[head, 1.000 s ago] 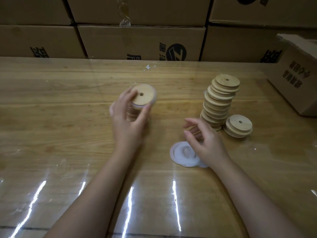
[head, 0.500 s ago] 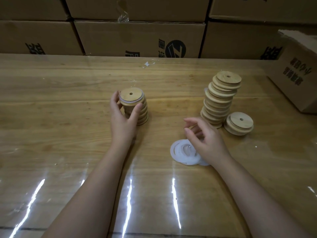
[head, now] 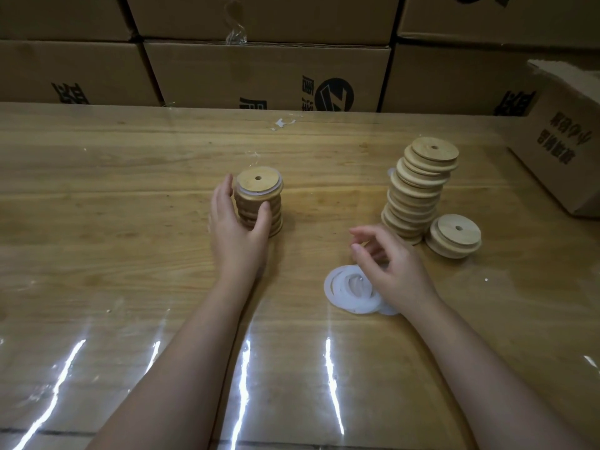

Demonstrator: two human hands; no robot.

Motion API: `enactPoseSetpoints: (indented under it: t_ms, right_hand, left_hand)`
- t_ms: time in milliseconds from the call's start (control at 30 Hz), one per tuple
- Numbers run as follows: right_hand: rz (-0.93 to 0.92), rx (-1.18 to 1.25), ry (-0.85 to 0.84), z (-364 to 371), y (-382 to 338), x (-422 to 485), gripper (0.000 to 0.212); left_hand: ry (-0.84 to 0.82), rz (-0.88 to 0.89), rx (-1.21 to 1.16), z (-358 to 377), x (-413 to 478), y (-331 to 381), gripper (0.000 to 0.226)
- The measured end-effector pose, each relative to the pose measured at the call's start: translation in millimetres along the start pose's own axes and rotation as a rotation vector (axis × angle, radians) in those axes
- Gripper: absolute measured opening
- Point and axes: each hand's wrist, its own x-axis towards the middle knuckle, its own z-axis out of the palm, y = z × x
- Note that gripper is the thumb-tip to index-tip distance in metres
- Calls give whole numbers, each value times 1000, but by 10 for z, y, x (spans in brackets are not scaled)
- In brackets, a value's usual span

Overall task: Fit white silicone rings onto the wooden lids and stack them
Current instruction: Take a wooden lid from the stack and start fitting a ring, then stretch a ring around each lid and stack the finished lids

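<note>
A short stack of wooden lids with white rings [head: 263, 203] stands left of centre on the table. Its top lid [head: 258, 182] shows a white ring under its rim. My left hand [head: 237, 235] holds this stack, thumb on its front and fingers round its left side. A pile of loose white silicone rings [head: 347, 287] lies flat nearer me. My right hand [head: 389, 264] hovers over the pile's far edge, fingers loosely curled, holding nothing. Behind it leans a tall stack of bare wooden lids [head: 418, 190], with two more lids [head: 454, 235] beside it.
The wooden table [head: 113, 206] is covered by a glossy clear sheet. Cardboard boxes [head: 259, 76] line its far edge, and another box [head: 565, 151] sits on the table at the right. A scrap of tape [head: 281, 123] lies near the back.
My left hand set the ringed lid on top of the short stack, then slid down to hold the stack's sides. My right hand stayed over the rings.
</note>
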Motion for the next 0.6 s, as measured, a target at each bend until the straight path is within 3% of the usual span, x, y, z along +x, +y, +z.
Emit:
enactPoseSetpoints:
  t_ms: [67,167,600]
  right_hand:
    - [-2,-8,2,-1,0,1,22]
    - [-5,-14,5,1,-1,3,22]
    - [-4,-23,5,6,-4,4,20]
  left_hand:
    - [-4,60,32,-14,-16,19,62]
    - [16,157,149,4,-21,12,43]
    - [23,112,183,16,6,-22,37]
